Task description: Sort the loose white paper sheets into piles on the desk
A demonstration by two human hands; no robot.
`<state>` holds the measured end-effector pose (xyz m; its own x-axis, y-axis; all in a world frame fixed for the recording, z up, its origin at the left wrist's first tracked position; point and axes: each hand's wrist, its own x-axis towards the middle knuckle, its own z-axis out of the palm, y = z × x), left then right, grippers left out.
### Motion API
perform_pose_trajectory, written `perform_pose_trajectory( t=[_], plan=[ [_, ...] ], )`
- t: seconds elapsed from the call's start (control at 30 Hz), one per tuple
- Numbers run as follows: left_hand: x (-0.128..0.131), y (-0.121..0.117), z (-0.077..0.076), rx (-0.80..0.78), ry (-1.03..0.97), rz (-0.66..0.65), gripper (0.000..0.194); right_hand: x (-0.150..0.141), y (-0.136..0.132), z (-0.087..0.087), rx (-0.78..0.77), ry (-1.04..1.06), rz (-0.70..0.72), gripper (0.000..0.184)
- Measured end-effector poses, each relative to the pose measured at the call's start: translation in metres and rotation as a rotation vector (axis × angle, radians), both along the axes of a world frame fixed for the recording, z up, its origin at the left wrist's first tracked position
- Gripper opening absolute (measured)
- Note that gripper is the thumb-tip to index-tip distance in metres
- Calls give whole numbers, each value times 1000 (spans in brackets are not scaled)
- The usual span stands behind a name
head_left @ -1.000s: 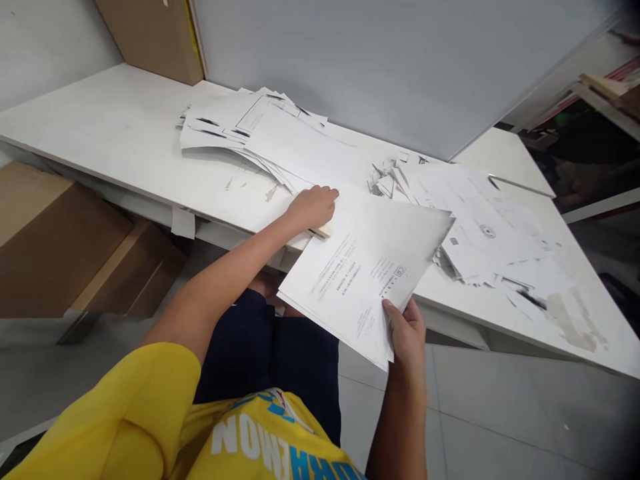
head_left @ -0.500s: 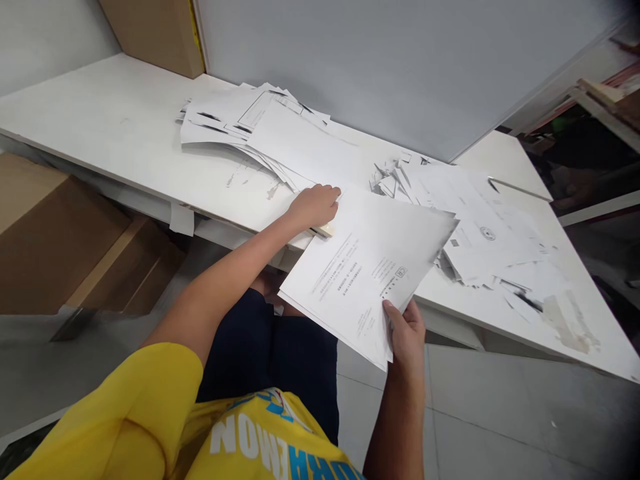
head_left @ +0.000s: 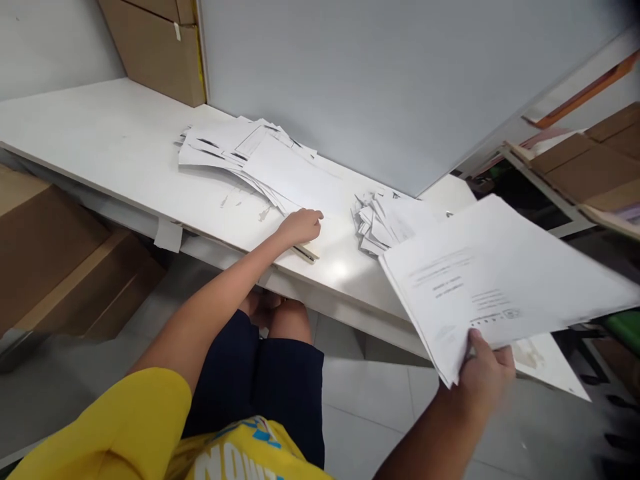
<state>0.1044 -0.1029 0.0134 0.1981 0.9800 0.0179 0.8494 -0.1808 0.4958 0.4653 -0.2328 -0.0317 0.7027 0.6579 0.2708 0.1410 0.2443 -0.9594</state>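
My right hand (head_left: pixel 487 373), slightly blurred, is closed on the lower edge of a few printed paper sheets (head_left: pixel 445 267), thumb on top. The sheets are held up above the right part of the table and slant to the right. My left hand (head_left: pixel 301 227) is at the table's front edge, fingers curled over what looks like a cream stapler (head_left: pixel 306 253); only its end shows below the hand. Just beyond my left hand lies a spread stack of white papers (head_left: pixel 295 172).
A heap of crumpled or folded papers (head_left: pixel 373 223) lies right of centre on the white table (head_left: pixel 100 140). Cardboard boxes stand at the back left (head_left: pixel 160 57) and below the table (head_left: pixel 45 247). A grey panel (head_left: pixel 325 87) borders the back. Shelving with boxes (head_left: pixel 590 160) is at right.
My right hand has swung the sheets to the right, away from my left hand and the stapler. The sheets now cover much of the papers on the right. My left hand stays by the table edge.
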Motion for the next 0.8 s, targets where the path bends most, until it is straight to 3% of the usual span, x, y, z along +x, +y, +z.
perform_pose_trajectory(
  t=[0.07, 0.17, 0.3, 0.43, 0.53, 0.63, 0.7, 0.8],
  plan=[
    [-1, 0, 1, 7, 0, 10, 48, 4, 23, -5, 97, -25, -1, 46],
    [0, 0, 0, 12, 0, 22, 48, 2, 59, -18, 101, -11, -11, 52],
    [1, 1, -2, 10, 6, 33, 47, -4, 97, -26, -174, -44, 31, 60],
    [1, 0, -2, 13, 19, 40, 47, -19, 118, -6, -442, -285, 52, 59],
    [0, 0, -2, 19, 27, 35, 47, -35, 119, 21, -664, -588, 22, 61],
    [-1, 0, -2, 24, 29, 35, 46, -50, 106, 44, -950, -778, 7, 87],
    [-1, 0, -3, 26, 28, 38, 44, -59, 90, 53, -1008, -821, -22, 100],
    [-1, -1, -4, 28, 22, 39, 41, -73, 66, 60, -994, -835, -22, 98]
  ],
)
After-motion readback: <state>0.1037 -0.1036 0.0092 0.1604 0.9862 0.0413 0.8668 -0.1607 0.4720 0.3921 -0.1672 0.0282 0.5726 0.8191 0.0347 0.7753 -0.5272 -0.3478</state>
